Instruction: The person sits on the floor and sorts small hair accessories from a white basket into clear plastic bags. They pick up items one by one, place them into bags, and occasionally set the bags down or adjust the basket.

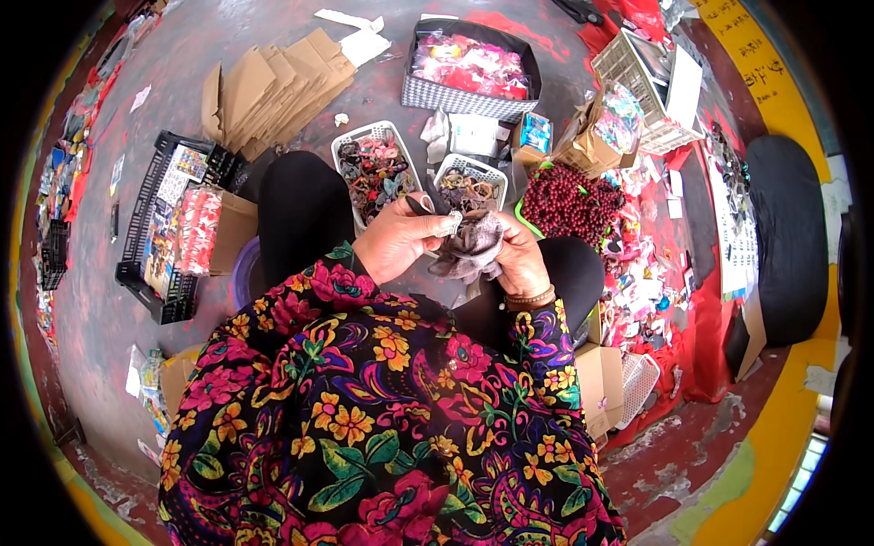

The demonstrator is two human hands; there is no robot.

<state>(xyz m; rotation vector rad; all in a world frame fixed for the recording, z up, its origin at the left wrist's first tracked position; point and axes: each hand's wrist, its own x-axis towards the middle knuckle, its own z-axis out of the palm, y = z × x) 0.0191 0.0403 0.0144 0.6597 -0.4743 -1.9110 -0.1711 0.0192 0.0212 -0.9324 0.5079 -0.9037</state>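
Observation:
My left hand [391, 240] is closed, thumb and fingers pinching a dark band with a small pale, beaded-looking piece [452, 221] at its end. From the other side my right hand [523, 262], with a brown bracelet at the wrist, grips a gathered grey-mauve cloth scrunchie [473, 246]. Both hands meet between my knees, and the pale piece touches the scrunchie's upper edge. Whether the band is joined to the scrunchie, I cannot tell. Just beyond are a white basket [339, 146] of coloured hair ties and a smaller white basket [503, 177] of brownish ones.
Dark red beads [569, 205] lie in a green-rimmed container at the right. Farther off stands a checked bin [469, 102] of pink packets. Folded cardboard [273, 86] leans at the back left, near a black crate [137, 237]. Loose small goods cover red cloth [706, 346] on the right.

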